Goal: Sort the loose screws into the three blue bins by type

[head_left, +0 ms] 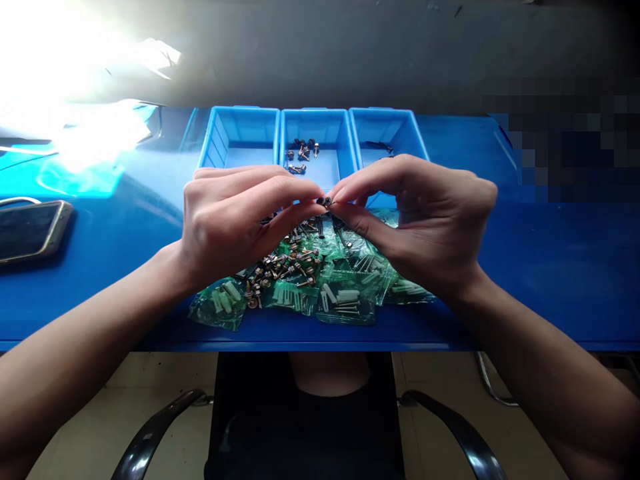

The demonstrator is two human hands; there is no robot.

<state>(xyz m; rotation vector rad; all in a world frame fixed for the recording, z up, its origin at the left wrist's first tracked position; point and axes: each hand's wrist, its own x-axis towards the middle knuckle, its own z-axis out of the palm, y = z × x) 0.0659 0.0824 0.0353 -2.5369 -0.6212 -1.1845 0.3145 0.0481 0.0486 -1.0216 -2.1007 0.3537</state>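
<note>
My left hand (240, 217) and my right hand (420, 223) meet over the table with thumbs and forefingers pinched. Between the fingertips show the round dark heads of black screws (325, 201); their shafts are mostly hidden by the fingers. Below my hands lies a pile of hex-head screws with washers (280, 267), with a few long black screws (321, 227) at its far side. Green-tinted plastic bags (346, 310) holding white wall plugs and screws lie around and under the pile.
Three blue bins stand in a row behind my hands: the left bin (245, 110), the middle bin (315, 113) with several hex-head screws, and the right bin (385, 113) with dark screws. A phone (33, 230) lies at the left. Chair armrests (155, 430) are below the table edge.
</note>
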